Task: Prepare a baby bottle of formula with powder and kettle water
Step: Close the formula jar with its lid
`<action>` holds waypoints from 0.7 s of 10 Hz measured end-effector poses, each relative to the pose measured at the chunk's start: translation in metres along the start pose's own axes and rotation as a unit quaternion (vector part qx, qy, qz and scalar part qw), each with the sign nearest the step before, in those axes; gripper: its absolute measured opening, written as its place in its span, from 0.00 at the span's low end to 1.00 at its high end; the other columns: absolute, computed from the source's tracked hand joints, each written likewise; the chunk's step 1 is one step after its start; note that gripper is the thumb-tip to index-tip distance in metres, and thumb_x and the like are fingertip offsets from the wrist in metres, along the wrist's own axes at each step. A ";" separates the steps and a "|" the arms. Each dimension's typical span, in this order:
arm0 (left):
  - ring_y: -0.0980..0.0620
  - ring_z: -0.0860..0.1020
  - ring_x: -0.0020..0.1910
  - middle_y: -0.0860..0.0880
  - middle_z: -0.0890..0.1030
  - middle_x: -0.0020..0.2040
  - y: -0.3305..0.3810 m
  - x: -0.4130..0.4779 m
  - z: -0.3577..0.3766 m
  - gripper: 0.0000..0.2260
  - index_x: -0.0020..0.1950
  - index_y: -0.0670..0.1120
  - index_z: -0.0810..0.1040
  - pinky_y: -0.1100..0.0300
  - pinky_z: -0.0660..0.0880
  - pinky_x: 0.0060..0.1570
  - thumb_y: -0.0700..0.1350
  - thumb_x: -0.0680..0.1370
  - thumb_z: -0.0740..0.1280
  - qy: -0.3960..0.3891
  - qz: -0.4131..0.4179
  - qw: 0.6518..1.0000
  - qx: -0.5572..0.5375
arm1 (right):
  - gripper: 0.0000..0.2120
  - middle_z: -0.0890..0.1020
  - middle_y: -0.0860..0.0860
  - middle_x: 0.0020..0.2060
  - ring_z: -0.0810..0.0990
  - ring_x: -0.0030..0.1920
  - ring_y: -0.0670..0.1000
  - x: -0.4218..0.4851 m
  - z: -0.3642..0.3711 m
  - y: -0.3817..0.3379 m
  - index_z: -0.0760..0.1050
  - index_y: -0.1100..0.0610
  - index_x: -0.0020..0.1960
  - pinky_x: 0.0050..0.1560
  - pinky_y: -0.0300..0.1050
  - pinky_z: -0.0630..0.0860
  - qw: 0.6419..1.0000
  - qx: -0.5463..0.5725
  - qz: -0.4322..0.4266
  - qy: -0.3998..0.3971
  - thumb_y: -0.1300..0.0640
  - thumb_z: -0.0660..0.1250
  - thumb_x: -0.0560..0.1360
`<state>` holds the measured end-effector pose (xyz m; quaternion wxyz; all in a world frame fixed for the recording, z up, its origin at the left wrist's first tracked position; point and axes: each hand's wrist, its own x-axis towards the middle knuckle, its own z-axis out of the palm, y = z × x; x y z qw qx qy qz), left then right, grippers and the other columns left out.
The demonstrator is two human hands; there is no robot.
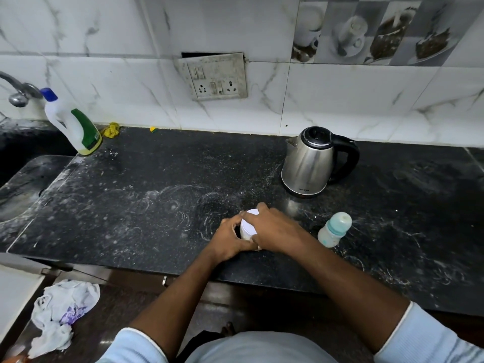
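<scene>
**Q:** Where is the powder jar, and what holds it?

**A:** The white powder jar (248, 226) stands upright on the counter (157, 205), near the front edge and in the middle of the view. Both hands grip it. The left hand (230, 241) curls round the lower wall from the left. The right hand (275, 231) wraps over the lid and upper wall from the right.

**Q:** How is it likely to handle?

**A:** By its look it is a small, stiff plastic jar, light and smooth. The wall may slip when twisted, so brace the body low with one hand and take the lid by its rim with the other. Keep it upright, because loose powder spills readily. Whether the lid is tight or loose cannot be told.

**Q:** What stands nearby?

**A:** The baby bottle (334, 230) stands just right of the right hand, apart from it, with its top fitted. The steel kettle (309, 163) sits farther back, nearer the wall, with its lid closed and its handle to the right. Expect weight and possibly heat, so take it by the black handle only. A detergent bottle (73, 124) stands far left beside the sink (21, 179).
</scene>
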<state>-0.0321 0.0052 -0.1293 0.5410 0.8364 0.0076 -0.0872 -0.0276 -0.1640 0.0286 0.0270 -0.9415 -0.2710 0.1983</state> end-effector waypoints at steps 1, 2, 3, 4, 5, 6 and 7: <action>0.42 0.80 0.68 0.51 0.86 0.61 0.004 -0.002 0.002 0.36 0.69 0.61 0.82 0.42 0.79 0.69 0.56 0.63 0.88 0.003 0.005 1.000 0.011 | 0.32 0.71 0.60 0.65 0.77 0.63 0.64 -0.002 -0.001 -0.002 0.63 0.49 0.79 0.56 0.55 0.76 1.000 0.004 0.004 0.016 0.50 0.70 0.77; 0.48 0.77 0.68 0.53 0.86 0.59 0.008 -0.006 0.002 0.34 0.68 0.63 0.82 0.47 0.77 0.70 0.57 0.63 0.88 0.016 0.012 1.000 0.019 | 0.32 0.72 0.60 0.64 0.77 0.63 0.63 -0.001 0.001 -0.005 0.64 0.51 0.78 0.56 0.55 0.76 1.000 0.010 0.014 0.021 0.49 0.70 0.77; 0.48 0.76 0.67 0.54 0.86 0.58 0.013 -0.009 0.000 0.34 0.67 0.62 0.82 0.46 0.76 0.70 0.57 0.63 0.87 0.009 0.007 1.000 0.028 | 0.32 0.72 0.61 0.64 0.78 0.62 0.64 -0.001 0.006 -0.009 0.64 0.52 0.78 0.57 0.56 0.77 0.999 0.015 0.035 0.032 0.49 0.70 0.77; 0.48 0.76 0.68 0.56 0.86 0.59 0.019 -0.014 -0.002 0.34 0.68 0.63 0.81 0.45 0.76 0.70 0.57 0.63 0.87 0.005 0.015 0.999 0.029 | 0.32 0.72 0.62 0.64 0.78 0.61 0.64 0.001 0.010 -0.013 0.64 0.52 0.77 0.58 0.56 0.77 0.998 0.018 0.046 0.045 0.49 0.71 0.76; 0.53 0.73 0.69 0.55 0.85 0.60 0.026 -0.017 -0.002 0.34 0.68 0.63 0.81 0.45 0.75 0.72 0.56 0.63 0.85 0.013 0.003 1.000 0.023 | 0.35 0.69 0.61 0.66 0.78 0.61 0.65 0.000 0.013 -0.011 0.59 0.49 0.80 0.58 0.57 0.77 0.998 0.024 0.046 0.043 0.50 0.70 0.77; 0.55 0.73 0.69 0.60 0.83 0.65 0.029 -0.019 -0.001 0.35 0.70 0.64 0.79 0.46 0.73 0.74 0.58 0.64 0.85 0.016 0.017 1.000 0.018 | 0.39 0.62 0.60 0.75 0.76 0.64 0.66 -0.006 0.014 0.000 0.51 0.41 0.82 0.61 0.57 0.75 0.997 0.068 0.045 0.017 0.49 0.68 0.78; 0.52 0.68 0.76 0.60 0.73 0.77 0.028 -0.022 -0.003 0.53 0.81 0.66 0.64 0.48 0.66 0.79 0.62 0.61 0.87 -0.015 0.018 0.999 0.030 | 0.41 0.50 0.56 0.83 0.71 0.71 0.66 -0.015 0.012 0.010 0.44 0.35 0.81 0.66 0.58 0.71 0.994 0.085 0.062 0.012 0.44 0.66 0.78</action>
